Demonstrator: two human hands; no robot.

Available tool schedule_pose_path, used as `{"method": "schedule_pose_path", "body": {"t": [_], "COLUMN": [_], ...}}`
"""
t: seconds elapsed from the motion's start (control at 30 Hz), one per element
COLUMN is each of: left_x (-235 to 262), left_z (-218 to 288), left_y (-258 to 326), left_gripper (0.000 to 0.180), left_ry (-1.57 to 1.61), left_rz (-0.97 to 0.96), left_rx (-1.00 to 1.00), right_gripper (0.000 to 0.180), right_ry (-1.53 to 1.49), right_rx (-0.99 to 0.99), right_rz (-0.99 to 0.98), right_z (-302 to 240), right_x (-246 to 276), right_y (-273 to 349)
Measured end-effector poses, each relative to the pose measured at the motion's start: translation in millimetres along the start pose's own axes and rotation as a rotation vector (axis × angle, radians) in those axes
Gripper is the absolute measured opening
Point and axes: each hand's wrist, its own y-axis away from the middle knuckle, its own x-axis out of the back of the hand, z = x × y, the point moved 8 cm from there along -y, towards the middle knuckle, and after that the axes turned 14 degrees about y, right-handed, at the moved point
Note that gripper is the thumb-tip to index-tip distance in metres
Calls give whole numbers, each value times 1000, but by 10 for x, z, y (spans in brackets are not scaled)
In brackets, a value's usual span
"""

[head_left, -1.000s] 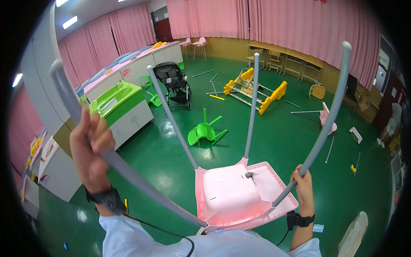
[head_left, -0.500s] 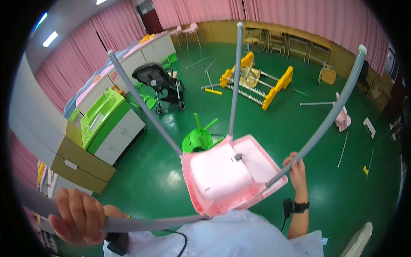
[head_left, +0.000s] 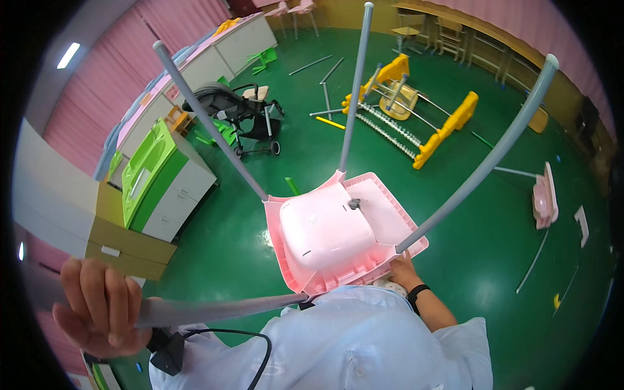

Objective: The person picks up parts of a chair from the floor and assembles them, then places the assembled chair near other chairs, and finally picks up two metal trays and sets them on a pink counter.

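An overturned pink plastic high chair point(head_left: 325, 224) rests against the front of my shirt, its four grey tube legs sticking out. My left hand point(head_left: 101, 305) is closed around the nearest leg point(head_left: 214, 311), partway along it, at the lower left. At the seat's near right corner, beside the base of the right leg point(head_left: 481, 169), my right hand point(head_left: 403, 270) grips the pink rim. Some of its fingers are hidden by the seat. A small dark part point(head_left: 354, 204) shows on the seat's underside.
On the green floor stand a black stroller point(head_left: 237, 117) and a yellow-ended rack point(head_left: 416, 123). Loose tubes point(head_left: 311, 65) and a pink seat piece point(head_left: 545, 198) lie about. A green-topped cabinet point(head_left: 156, 182) stands at left; desks and chairs point(head_left: 448, 39) line the back.
My right hand has moved from the right leg down to the seat's rim. My left hand keeps its hold, shifted slightly left and up. The view has tilted downward.
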Motion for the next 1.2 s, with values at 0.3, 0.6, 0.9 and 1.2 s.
{"method": "schedule_pose_path", "body": {"t": [0.3,0.6,0.9,1.2], "left_x": [731,2357,4007,4873], "left_z": [-620,-1417,-2135,-2461], "left_y": [-1800,-3816,-5670,-6807], "left_gripper": [32,27,32,32], "left_ry": [11,132,198,132], "left_rz": [185,332,435,577], "left_rx": [16,60,92,-12], "right_gripper": [28,32,33,29], "right_ry": [-200,13,102,84], "right_rx": [83,165,306,470], "right_rz": [229,270,129,121], "right_z": [1285,2453,3563,4243], "right_x": [647,1117,1476,1879], "right_y": [-1556,-3858,-5753,-7556]}}
